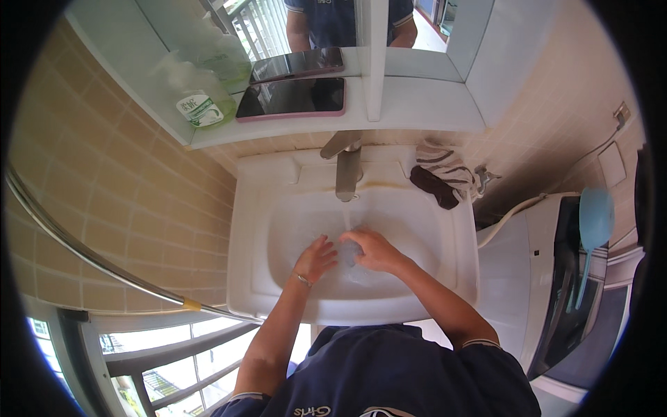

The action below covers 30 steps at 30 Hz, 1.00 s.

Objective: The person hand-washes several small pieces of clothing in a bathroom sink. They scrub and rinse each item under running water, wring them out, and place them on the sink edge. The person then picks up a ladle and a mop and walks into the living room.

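Water runs from the metal faucet (346,174) into the white washbasin (250,250). Below the stream, my right hand (376,251) curls around a small bluish-grey thing (350,254), its fingers near the falling water. That thing is blurred and partly covered by the hand, so I cannot tell its exact kind. My left hand (314,259) hovers over the left part of the bowl with its fingers apart and nothing in them. A bracelet (304,280) circles the left wrist. Splashing water shows in the bowl between both hands.
A dark brown cloth (435,186) and a striped cloth (445,161) lie on the basin's back right corner. On the mirror shelf stand a soap pump bottle (200,101) and a smartphone (292,99). A blue ladle (595,219) rests on the washing machine (505,276).
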Tool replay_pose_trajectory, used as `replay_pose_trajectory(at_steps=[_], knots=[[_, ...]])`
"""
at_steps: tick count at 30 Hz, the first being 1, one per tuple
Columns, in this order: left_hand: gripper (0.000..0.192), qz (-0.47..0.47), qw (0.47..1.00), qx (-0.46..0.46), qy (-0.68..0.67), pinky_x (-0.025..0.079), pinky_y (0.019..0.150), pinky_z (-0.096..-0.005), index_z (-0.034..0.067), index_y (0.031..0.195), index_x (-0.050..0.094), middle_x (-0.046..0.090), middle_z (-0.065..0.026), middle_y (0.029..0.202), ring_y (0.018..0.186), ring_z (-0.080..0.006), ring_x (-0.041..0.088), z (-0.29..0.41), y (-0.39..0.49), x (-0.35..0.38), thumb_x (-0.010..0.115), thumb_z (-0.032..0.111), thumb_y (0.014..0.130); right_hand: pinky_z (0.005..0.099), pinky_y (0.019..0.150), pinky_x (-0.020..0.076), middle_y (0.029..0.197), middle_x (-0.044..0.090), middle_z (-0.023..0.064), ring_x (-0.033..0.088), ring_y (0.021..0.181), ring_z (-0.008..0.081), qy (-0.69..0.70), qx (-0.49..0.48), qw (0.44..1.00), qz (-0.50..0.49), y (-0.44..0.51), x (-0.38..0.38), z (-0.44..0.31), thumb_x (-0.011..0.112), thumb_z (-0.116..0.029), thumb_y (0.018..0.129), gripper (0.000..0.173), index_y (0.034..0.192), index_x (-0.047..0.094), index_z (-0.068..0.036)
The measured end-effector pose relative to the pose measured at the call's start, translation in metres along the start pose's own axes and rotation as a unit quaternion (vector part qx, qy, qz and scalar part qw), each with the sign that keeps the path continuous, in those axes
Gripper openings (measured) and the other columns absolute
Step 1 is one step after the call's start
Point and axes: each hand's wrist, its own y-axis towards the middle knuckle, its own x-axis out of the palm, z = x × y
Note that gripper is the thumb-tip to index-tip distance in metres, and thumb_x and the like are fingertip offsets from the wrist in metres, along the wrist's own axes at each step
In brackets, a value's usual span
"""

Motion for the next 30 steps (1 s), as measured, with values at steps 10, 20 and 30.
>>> replay_pose_trajectory(at_steps=[10, 20, 30], knots=[[0.083, -0.394, 0.918, -0.002, -0.046, 0.053, 0.071, -0.0336, 0.009, 0.138, 0.036, 0.047, -0.0161, 0.131, 0.104, -0.0299, 0.057, 0.018, -0.038, 0.028, 0.052, 0.066, 0.08, 0.0396, 0.086, 0.0433, 0.104, 0.055, 0.0105, 0.054, 0.1, 0.0291, -0.066, -0.065, 0.994, -0.055, 0.033, -0.082, -0.075, 0.063, -0.002, 0.067, 0.033, 0.1, 0.062, -0.005], [0.07, -0.286, 0.922, -0.019, -0.26, 0.054, 0.08, -0.0265, 0.002, 0.137, 0.031, 0.041, -0.026, 0.132, 0.096, -0.0228, 0.057, 0.017, -0.048, -0.003, 0.07, 0.021, 0.082, 0.0429, 0.095, 0.0396, 0.112, 0.057, 0.0128, 0.051, 0.105, 0.0329, -0.253, -0.111, 0.952, 0.128, 0.1, -0.092, -0.096, 0.056, 0.003, 0.075, 0.032, 0.107, 0.059, -0.001], [0.049, -0.331, 0.929, -0.06, -0.154, 0.048, 0.058, -0.0153, 0.005, 0.124, 0.047, 0.051, -0.0145, 0.116, 0.081, -0.0134, 0.05, 0.041, -0.078, 0.008, 0.068, 0.021, 0.082, 0.0429, 0.098, 0.0388, 0.13, 0.048, 0.0115, 0.05, 0.113, 0.032, -0.246, -0.248, 0.937, 0.008, 0.029, -0.055, -0.082, 0.058, -0.002, 0.074, 0.056, 0.129, 0.047, -0.007]])
